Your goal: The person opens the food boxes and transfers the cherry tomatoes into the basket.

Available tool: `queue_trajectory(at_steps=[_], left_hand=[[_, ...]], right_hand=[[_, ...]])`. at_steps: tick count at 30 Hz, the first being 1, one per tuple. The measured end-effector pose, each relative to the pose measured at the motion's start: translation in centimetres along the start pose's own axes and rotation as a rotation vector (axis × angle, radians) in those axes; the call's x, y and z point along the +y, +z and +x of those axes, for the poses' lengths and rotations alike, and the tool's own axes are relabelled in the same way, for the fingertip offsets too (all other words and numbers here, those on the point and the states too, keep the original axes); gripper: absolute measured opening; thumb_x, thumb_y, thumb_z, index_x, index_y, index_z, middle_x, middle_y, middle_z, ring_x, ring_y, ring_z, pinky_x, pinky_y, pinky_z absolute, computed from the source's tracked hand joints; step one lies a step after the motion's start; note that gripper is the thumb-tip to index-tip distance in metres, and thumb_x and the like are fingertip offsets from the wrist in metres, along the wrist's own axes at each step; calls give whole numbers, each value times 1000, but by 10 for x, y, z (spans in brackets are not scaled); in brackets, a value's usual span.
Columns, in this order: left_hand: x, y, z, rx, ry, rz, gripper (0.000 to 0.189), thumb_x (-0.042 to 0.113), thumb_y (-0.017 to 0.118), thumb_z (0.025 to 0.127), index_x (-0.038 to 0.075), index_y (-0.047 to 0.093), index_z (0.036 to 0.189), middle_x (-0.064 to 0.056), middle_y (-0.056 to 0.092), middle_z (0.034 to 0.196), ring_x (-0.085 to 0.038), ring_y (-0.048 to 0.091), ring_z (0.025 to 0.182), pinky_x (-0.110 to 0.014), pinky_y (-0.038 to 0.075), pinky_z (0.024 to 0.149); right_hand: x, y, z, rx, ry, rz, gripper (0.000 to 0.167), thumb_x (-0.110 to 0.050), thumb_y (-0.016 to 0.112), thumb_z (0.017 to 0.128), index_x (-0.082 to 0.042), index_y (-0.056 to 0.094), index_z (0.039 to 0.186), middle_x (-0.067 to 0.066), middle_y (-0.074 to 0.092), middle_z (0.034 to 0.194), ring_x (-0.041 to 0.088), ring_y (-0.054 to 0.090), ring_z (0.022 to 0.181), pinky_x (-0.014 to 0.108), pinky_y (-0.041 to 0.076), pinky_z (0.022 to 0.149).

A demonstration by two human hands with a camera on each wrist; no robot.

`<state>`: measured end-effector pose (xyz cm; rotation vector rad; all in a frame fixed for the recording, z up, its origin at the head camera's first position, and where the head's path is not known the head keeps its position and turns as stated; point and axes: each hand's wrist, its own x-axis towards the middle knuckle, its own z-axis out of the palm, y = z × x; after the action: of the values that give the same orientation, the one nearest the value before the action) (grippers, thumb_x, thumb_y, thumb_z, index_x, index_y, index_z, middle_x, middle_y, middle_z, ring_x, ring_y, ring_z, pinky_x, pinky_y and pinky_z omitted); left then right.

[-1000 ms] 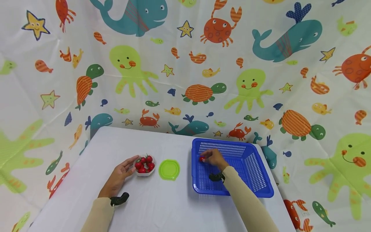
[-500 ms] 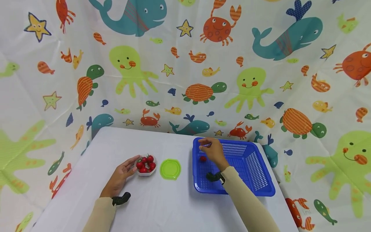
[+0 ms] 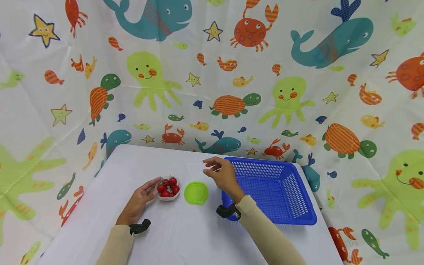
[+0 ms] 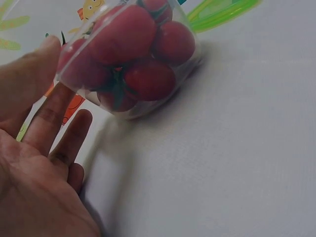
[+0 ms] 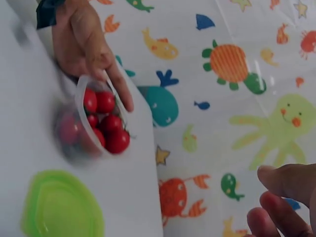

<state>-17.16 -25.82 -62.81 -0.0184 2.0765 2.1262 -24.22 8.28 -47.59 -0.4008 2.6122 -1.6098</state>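
Observation:
Red cherry tomatoes (image 4: 150, 79) fill a small clear plastic container (image 3: 167, 198), which sits on the table left of centre. My left hand (image 3: 140, 198) rests against the container's left side, thumb and fingers fairly straight along it. My right hand (image 3: 223, 175) is raised by the blue basket's (image 3: 314, 206) left rim, fingers loosely bent, nothing in them. Between container and basket lies a bright green lid (image 3: 196, 193). A sliver of a red tomato (image 3: 237, 181) shows inside the basket, mostly hidden behind my right hand.
The white table (image 3: 185, 235) reaches a patterned sea-animal curtain (image 3: 198, 73) at its back and sides. Black camera mounts sit on both wrists (image 3: 228, 211). The basket has raised, slotted walls and stands near the table's right edge.
My right hand let go of a cherry tomato in the basket, then lifted and moved left past the basket's rim. My left hand has stayed by the container.

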Motion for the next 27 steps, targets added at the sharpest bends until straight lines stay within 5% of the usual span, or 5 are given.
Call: queue_trajectory(at_steps=[11,19,27], left_hand=[[-2,3,-5,17,-13,-1,60,24,63,109,18,41,164,-1,42,171,13,42,141,-4,40,106],[0,11,-5,21,-15,5,62,24,65,108,17,40,165,-5,39,173,4,40,148,-6,41,110],[0,11,-8,41,-15,2,62,24,65,107,19,41,164,-5,40,172,8,42,144,-3,41,106]], right_hand=[[-12,38,-10,-84,28,82,29,-24,81,96,-29,78,124,-3,76,114,16,69,97,30,62,89],[-7,63,-17,-125,26,147,25,-21,82,95,-26,79,120,-1,78,111,10,69,93,23,60,86],[0,87,-21,-141,39,174,25,-20,82,95,-24,80,120,1,79,113,8,70,93,24,61,85]])
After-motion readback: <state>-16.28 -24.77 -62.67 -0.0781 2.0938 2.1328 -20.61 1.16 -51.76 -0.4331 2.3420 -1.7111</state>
